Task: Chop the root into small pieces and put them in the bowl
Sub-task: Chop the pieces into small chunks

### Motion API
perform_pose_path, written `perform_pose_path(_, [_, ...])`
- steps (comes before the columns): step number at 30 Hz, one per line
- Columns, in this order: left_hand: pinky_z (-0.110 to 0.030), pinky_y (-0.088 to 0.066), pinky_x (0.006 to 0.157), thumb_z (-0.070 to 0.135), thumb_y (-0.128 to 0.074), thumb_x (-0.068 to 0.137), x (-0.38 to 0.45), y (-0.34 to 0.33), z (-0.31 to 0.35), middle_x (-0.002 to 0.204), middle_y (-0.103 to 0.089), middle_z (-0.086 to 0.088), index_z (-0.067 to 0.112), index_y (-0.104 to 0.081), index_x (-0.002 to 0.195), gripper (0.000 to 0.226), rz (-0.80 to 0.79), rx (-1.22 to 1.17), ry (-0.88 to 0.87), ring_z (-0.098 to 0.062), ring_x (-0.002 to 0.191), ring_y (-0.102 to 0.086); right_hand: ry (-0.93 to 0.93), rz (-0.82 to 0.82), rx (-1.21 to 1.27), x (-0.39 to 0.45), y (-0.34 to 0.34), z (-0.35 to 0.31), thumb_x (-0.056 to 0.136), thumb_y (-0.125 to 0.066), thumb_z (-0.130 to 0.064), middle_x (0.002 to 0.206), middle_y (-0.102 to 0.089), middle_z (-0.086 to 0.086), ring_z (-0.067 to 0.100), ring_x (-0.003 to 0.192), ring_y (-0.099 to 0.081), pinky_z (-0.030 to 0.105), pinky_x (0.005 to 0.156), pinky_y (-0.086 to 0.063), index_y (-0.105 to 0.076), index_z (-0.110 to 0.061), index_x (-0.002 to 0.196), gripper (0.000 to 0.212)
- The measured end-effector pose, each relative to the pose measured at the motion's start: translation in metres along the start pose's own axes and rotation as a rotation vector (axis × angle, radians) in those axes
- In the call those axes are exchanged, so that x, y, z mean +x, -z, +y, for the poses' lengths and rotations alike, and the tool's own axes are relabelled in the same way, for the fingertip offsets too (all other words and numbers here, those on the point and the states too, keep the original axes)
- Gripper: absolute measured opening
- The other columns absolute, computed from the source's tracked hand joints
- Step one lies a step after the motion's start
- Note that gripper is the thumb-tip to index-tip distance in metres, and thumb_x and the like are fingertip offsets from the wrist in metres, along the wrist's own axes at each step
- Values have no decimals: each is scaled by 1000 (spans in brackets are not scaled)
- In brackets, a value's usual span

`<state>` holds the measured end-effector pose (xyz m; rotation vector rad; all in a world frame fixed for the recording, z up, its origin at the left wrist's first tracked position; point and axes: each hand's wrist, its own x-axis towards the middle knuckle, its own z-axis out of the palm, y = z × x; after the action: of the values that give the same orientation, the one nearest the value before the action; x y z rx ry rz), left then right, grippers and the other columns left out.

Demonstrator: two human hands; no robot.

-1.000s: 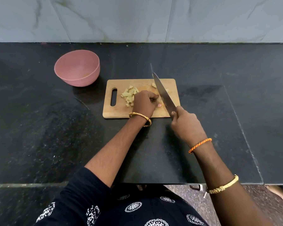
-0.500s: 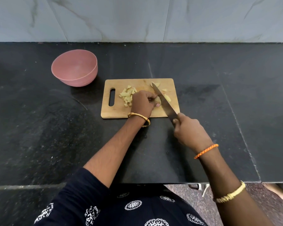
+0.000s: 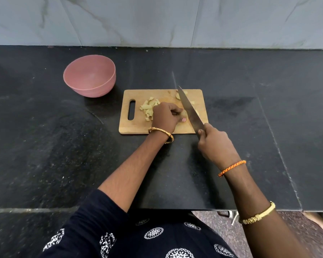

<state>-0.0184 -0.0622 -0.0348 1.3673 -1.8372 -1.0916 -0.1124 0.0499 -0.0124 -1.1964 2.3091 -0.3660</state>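
Observation:
A wooden cutting board (image 3: 136, 125) lies on the black counter. My left hand (image 3: 165, 117) curls over a pale piece of root (image 3: 184, 113) near the board's middle and holds it down. A heap of small chopped pieces (image 3: 147, 107) lies left of that hand, and a few more pieces (image 3: 178, 95) lie near the board's far edge. My right hand (image 3: 215, 144) grips the handle of a large knife (image 3: 189, 108), whose blade slants across the board just right of the held root. The pink bowl (image 3: 90, 76) stands to the board's upper left, with nothing seen inside.
The black stone counter (image 3: 250, 118) stretches wide on both sides of the board, backed by a grey marble wall (image 3: 157, 19). The counter's front edge runs near my body, with floor visible at the lower right.
The knife came down onto the board half a second ago and has since lifted again, its tip now reaching past the board's far edge. My left hand stays on the root.

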Motion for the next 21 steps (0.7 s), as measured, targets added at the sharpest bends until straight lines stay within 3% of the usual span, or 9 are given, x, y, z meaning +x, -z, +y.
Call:
perform_pose_path(8, [-22, -50, 84, 5, -84, 61, 1, 0, 0, 91, -72, -12, 1, -72, 92, 34, -12, 26, 14, -11, 76, -61, 59, 16, -2, -1, 0, -4, 100, -35, -30, 92, -61, 17, 34, 82, -61, 49, 76, -55, -49, -14, 110, 24])
perform_pose_path(14, [-20, -49, 82, 7, -84, 61, 2, -1, -1, 90, -73, -11, 2, -73, 92, 33, -13, 41, 7, -11, 76, -62, 29, 30, -81, -3, -1, -12, 99, -36, -25, 91, -57, 15, 34, 82, -59, 42, 69, -52, -45, -13, 111, 19])
perform_pose_path(17, [-20, -49, 82, 5, -83, 62, 2, 0, -1, 91, -72, -11, 1, -73, 92, 32, -10, 65, -12, -15, 80, -65, 4, 28, -135, 0, -2, -22, 96, -39, -18, 98, -54, 19, 40, 91, -56, 36, 69, -40, -44, -11, 114, 21])
perform_pose_path(21, [-19, -48, 85, 3, -81, 65, 1, 0, -2, 94, -72, -11, 2, -72, 96, 33, -18, 58, -20, -16, 85, -66, -5, -40, -147, 8, -3, -31, 94, -43, -16, 109, -56, 19, 39, 100, -57, 38, 73, -41, -44, -11, 120, 26])
